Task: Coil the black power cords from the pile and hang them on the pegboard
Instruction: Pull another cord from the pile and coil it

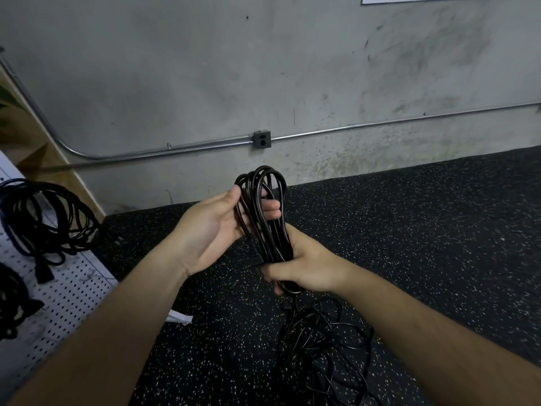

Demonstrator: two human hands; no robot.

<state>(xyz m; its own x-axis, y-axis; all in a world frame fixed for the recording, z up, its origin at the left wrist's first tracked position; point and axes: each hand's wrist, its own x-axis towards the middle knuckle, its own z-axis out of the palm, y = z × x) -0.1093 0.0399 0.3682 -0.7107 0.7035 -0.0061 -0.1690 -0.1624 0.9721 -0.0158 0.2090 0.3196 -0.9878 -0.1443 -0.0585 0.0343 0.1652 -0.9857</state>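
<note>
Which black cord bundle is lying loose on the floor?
The tangled pile below the right hand. The coil is gripped by it and the left hand; the hung cords are on the pegboard.

There were two bare hands, left hand (210, 230) and right hand (307, 268), one looped black power cord (273, 244), one tangled pile of black cords (319, 347), two hung black coils, upper coil (44, 218) and lower coil (11, 303), one white perforated pegboard (73, 297).

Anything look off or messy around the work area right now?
A white scrap lies loose on the speckled black floor beside the white pegboard. The black cord coil hung there is splayed in uneven loops.
</note>
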